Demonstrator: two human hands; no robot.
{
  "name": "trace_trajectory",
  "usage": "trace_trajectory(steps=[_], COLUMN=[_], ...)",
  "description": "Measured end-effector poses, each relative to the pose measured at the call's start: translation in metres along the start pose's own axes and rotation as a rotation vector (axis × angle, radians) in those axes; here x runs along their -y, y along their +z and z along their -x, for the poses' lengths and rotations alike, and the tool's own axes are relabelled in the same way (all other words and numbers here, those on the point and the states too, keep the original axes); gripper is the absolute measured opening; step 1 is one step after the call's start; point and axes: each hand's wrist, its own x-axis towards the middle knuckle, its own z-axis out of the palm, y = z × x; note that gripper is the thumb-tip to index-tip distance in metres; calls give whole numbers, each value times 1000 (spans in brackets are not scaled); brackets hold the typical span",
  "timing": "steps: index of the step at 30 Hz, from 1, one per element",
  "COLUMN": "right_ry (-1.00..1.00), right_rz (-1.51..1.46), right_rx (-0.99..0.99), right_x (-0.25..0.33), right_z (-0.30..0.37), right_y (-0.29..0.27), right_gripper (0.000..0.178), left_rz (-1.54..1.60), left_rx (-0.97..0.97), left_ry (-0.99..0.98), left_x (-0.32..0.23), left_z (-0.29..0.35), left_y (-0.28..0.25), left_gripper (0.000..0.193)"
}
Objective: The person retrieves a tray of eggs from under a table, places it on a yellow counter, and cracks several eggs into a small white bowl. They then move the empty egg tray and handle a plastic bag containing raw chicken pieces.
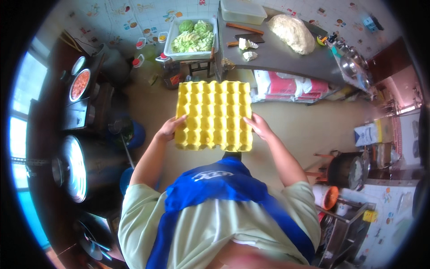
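A yellow egg tray (213,115) with rows of bare cups is held out in front of me above the floor. My left hand (171,127) grips its left edge, thumb on top near the lower half. On the opposite edge, my right hand (259,126) holds it the same way, its thumb resting over the rim. The fingers beneath the tray are hidden on both sides. No eggs show in the cups.
Ahead stands a metal worktable (286,56) bearing a large dough lump (291,34). Left of it, a white bin (190,54) holds cabbages. Oil jugs (139,61) stand on the floor nearby. A large metal pot (85,169) is at my left, a dark pot (344,170) at my right.
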Motion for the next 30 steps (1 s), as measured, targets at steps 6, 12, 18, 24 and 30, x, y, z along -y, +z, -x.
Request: trace_trajectory(steps=[6, 12, 18, 24, 30], right_ry=[211, 86, 475, 436, 175], right_rz=[21, 751, 896, 955, 855], right_rx=[92, -436, -272, -281, -276], right_x=[46, 76, 88, 72, 77], right_z=[-220, -427, -500, -506, -480], right_y=[-133, -210, -201, -200, -237], right_gripper=[108, 96, 124, 99, 80], left_rz=[172, 381, 444, 429, 469], left_rx=[-469, -637, -752, -815, -737], left_ry=[43, 145, 199, 187, 186], left_x=[2, 29, 29, 13, 12], left_z=[-64, -80, -109, -115, -119], left_y=[9, 39, 59, 77, 80], left_gripper=[41, 35, 24, 25, 31])
